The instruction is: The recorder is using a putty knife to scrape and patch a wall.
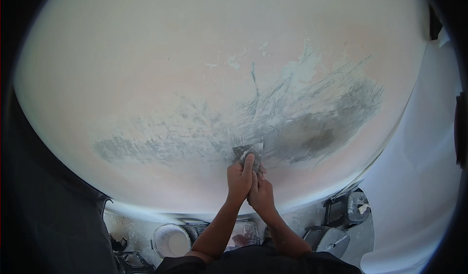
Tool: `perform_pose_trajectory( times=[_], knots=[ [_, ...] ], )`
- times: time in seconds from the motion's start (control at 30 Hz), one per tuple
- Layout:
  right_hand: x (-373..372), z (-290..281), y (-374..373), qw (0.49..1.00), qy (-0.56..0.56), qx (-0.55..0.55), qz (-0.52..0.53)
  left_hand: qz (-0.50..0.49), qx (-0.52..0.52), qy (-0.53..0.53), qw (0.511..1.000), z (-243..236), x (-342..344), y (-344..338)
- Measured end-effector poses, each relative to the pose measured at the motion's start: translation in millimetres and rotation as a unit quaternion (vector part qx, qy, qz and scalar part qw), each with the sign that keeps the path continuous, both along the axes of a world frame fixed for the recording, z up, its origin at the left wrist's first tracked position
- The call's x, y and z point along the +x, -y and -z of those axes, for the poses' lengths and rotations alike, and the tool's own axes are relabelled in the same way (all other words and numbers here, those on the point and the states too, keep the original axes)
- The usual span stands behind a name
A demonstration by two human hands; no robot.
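A large pale panel [122,64] fills most of the view, with white and pinkish paint. Across its lower middle runs a wide, rough grey patch [312,132], streaked with dark lines and pale flakes. A flat, smeared putty knife [242,150] rests with its wide blade at the lower edge of this patch. My left hand [239,180] is closed on it, thumb laid along the tool. Just below and to the right, my right hand [262,195] is closed around the lower part of the same putty knife, its fingertips partly hidden. The two hands touch.
On the dusty floor below the panel stands a white bucket [171,241] with pale matter inside. Black stools [358,207] spattered white are at the lower right. White sheeting [414,176] hangs at right, and a dark sheet [53,210] at left.
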State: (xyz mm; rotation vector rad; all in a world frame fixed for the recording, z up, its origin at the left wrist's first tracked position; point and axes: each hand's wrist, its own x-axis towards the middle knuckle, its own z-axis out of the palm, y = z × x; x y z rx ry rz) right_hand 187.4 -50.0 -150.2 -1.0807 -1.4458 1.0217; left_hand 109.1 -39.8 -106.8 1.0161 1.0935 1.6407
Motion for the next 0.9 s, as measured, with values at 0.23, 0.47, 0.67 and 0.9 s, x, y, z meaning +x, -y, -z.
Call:
perform_pose_trajectory(
  times=[0.23,0.47,0.67,0.9],
  knots=[
    [-6,-2,-1,0.998,0.0,0.063,0.012,0.001,0.001,0.002,1.0,-9,-5,-2],
    [-8,0,-6,0.994,0.017,0.096,0.041,0.013,0.043,-0.001,0.999,-16,-6,-4],
    [-5,-18,-9,0.999,0.032,0.009,-0.001,0.014,0.05,0.007,0.999,-26,-6,-5],
    [-6,-8,-6,0.999,0.031,0.011,0.007,0.015,0.024,0.01,1.0,-20,-5,-6]
  ],
)
